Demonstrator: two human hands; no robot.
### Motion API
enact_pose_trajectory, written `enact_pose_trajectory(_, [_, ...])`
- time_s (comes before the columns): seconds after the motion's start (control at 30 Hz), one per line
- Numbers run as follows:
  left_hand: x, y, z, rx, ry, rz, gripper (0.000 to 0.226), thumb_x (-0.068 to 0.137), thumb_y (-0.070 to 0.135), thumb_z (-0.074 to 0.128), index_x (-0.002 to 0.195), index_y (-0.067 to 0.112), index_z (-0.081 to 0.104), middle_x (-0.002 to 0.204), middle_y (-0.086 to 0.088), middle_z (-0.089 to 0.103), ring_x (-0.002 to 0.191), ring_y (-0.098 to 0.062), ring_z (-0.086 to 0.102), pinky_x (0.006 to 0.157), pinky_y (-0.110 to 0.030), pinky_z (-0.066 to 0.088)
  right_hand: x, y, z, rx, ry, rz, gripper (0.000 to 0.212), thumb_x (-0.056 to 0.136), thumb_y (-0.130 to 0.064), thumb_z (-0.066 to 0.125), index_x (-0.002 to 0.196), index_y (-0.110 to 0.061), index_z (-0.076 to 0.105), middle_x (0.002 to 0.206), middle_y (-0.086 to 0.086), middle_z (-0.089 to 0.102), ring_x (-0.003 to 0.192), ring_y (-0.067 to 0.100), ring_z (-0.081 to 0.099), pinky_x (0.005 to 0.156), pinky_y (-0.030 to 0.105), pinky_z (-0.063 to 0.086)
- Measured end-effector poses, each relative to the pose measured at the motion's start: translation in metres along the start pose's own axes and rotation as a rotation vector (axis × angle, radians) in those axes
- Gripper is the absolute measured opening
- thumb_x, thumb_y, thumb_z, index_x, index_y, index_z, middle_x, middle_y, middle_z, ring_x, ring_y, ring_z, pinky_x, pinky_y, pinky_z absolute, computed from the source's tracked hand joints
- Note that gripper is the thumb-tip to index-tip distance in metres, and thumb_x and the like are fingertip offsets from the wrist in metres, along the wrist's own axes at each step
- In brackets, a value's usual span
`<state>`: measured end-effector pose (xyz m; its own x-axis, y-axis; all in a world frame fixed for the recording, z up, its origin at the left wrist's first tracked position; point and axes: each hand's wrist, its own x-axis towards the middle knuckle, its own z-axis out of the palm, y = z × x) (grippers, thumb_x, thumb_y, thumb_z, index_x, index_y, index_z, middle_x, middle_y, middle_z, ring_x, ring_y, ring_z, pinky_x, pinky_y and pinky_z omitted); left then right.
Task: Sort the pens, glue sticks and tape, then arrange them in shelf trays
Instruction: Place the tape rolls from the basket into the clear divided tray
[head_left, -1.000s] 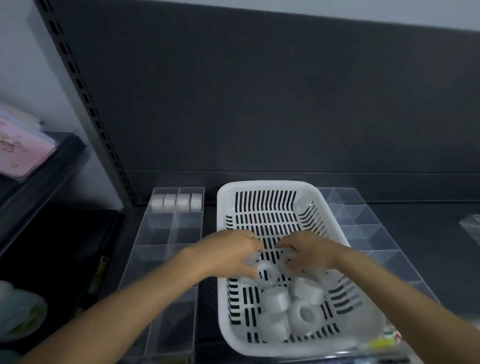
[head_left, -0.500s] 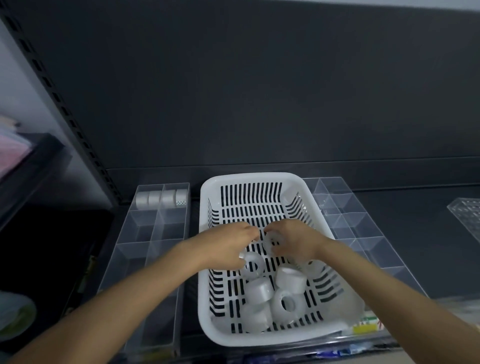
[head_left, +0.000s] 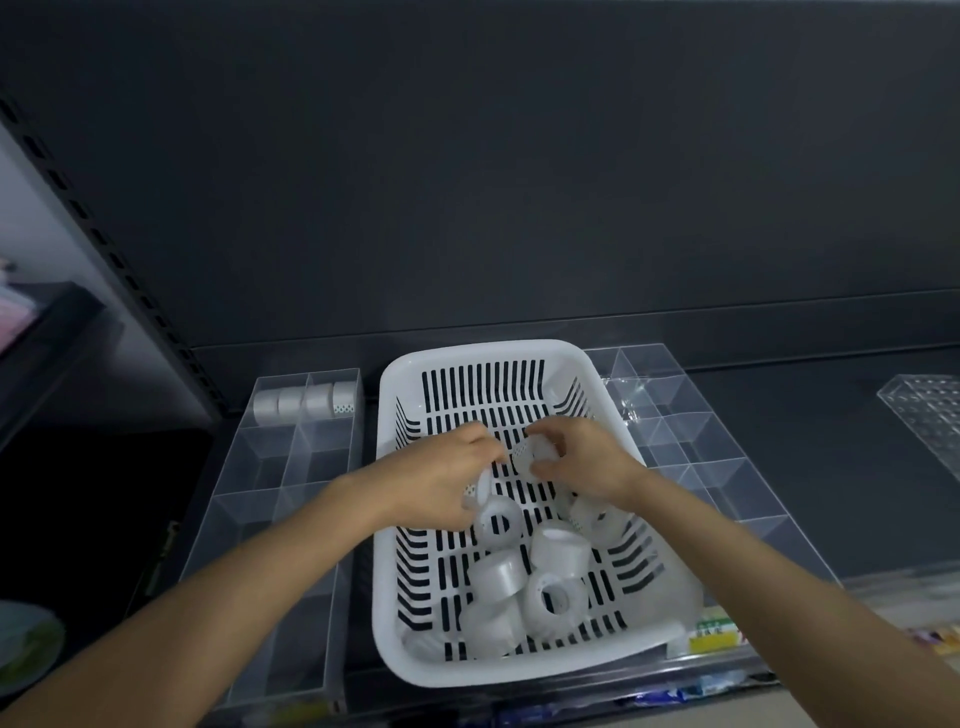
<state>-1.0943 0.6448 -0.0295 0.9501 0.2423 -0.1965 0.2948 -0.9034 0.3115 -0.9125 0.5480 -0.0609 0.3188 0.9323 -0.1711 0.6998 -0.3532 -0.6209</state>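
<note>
– Fingers (head_left: 550, 432) of the right hand (head_left: 587, 462) are curled round a tape roll (head_left: 530, 456), which is pinched against the thumb. The left hand (head_left: 441, 483) is curled over a second roll (head_left: 480, 491). That one seems to be gripped too, though half of it is hidden.

– Where is this set?

– On a dark shelf (head_left: 779, 415). Two clear divided trays are laid on it, the left tray (head_left: 249, 467) and the right tray (head_left: 727, 467), with a white slotted basket (head_left: 395, 649) between them. Both hands are held inside the basket, over its middle.

– Which step is in hand?

– Tape is judged to be in the course of being picked out. Four rolls (head_left: 306, 402) are lined up on edge across the left tray's back compartments, and a heap of loose rolls (head_left: 556, 597) is seen at the basket's near end. No pens or glue sticks can be made out in the trays.

– What is called for next?

– Probably the held rolls are to be carried to the left tray and set on edge in a compartment near that row, with the divider walls cleared on the way down.
</note>
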Motion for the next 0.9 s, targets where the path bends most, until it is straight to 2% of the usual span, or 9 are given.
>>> enact_pose_trajectory(0.1, [0.005, 0.011, 0.004, -0.043, 0.01, 0.016, 0.069, 0.082, 0.03, 0.064, 0.142, 0.019, 0.033, 0.105, 0.009, 0.031, 0.086, -0.007, 0.046, 0.074, -0.028, 0.05, 0.0, 0.001, 0.001, 0.08, 0.059, 0.022, 0.051, 0.083, -0.021, 0.068, 0.131, -0.016, 0.052, 0.125, 0.002, 0.058, 0.111, 0.016, 0.054, 0.094, 0.033, 0.048])
enact_pose_trajectory(0.2, [0.01, 0.013, 0.012, -0.146, 0.051, -0.019, 0.066, 0.084, 0.033, 0.062, 0.142, 0.018, 0.035, 0.107, 0.008, 0.029, 0.09, -0.008, 0.046, 0.081, -0.029, 0.05, -0.001, 0.001, -0.001, 0.199, 0.117, 0.054, 0.051, 0.084, -0.02, 0.066, 0.132, -0.015, 0.05, 0.123, 0.003, 0.057, 0.107, 0.015, 0.054, 0.083, 0.026, 0.046])
enact_pose_trajectory(0.33, [0.012, 0.006, 0.021, -0.179, -0.035, -0.024, 0.062, 0.089, 0.038, 0.06, 0.143, 0.019, 0.035, 0.122, 0.009, 0.035, 0.109, -0.009, 0.045, 0.097, -0.027, 0.043, -0.002, 0.002, -0.003, 0.338, 0.17, 0.092, 0.051, 0.085, -0.023, 0.064, 0.133, -0.017, 0.049, 0.122, 0.006, 0.059, 0.106, 0.019, 0.059, 0.087, 0.032, 0.051])
enact_pose_trajectory(0.43, [0.014, 0.002, 0.022, -0.113, -0.085, -0.013, 0.063, 0.087, 0.028, 0.063, 0.143, 0.021, 0.034, 0.137, 0.007, 0.04, 0.121, -0.008, 0.042, 0.104, -0.026, 0.038, -0.003, 0.003, -0.005, 0.339, 0.187, 0.101, 0.051, 0.085, -0.024, 0.064, 0.133, -0.017, 0.05, 0.126, 0.004, 0.058, 0.11, 0.018, 0.057, 0.093, 0.034, 0.049])
enact_pose_trajectory(0.57, [0.019, 0.011, 0.02, -0.022, -0.121, 0.027, 0.066, 0.084, 0.024, 0.067, 0.142, 0.019, 0.036, 0.131, 0.005, 0.044, 0.117, -0.012, 0.046, 0.1, -0.029, 0.042, -0.003, 0.001, -0.004, 0.345, 0.207, 0.097, 0.05, 0.085, -0.023, 0.064, 0.133, -0.016, 0.051, 0.127, 0.004, 0.058, 0.112, 0.018, 0.056, 0.094, 0.034, 0.049])
enact_pose_trajectory(0.7, [0.025, 0.013, 0.017, 0.042, -0.219, 0.066, 0.048, 0.086, 0.035, 0.062, 0.127, 0.016, 0.046, 0.105, 0.007, 0.044, 0.097, -0.013, 0.047, 0.088, -0.035, 0.048, -0.004, -0.001, -0.006, 0.379, 0.253, 0.1, 0.05, 0.087, -0.025, 0.061, 0.135, -0.015, 0.049, 0.116, 0.002, 0.061, 0.105, 0.018, 0.059, 0.092, 0.036, 0.051])
enact_pose_trajectory(0.8, [0.026, 0.013, 0.015, 0.063, -0.243, 0.085, 0.051, 0.084, 0.033, 0.064, 0.13, 0.021, 0.045, 0.107, 0.007, 0.045, 0.097, -0.012, 0.048, 0.085, -0.035, 0.049, -0.004, -0.004, -0.008, 0.458, 0.257, 0.1, 0.048, 0.091, -0.024, 0.056, 0.137, -0.016, 0.047, 0.101, -0.004, 0.059, 0.093, 0.017, 0.062, 0.087, 0.04, 0.055])
enact_pose_trajectory(0.9, [0.024, 0.014, 0.016, 0.07, -0.199, 0.093, 0.037, 0.084, 0.021, 0.059, 0.12, 0.013, 0.053, 0.108, -0.001, 0.054, 0.095, -0.016, 0.052, 0.08, -0.037, 0.05, -0.004, -0.009, -0.009, 0.531, 0.214, 0.104, 0.045, 0.095, -0.022, 0.051, 0.139, -0.018, 0.044, 0.112, 0.003, 0.056, 0.093, 0.016, 0.062, 0.078, 0.034, 0.059])
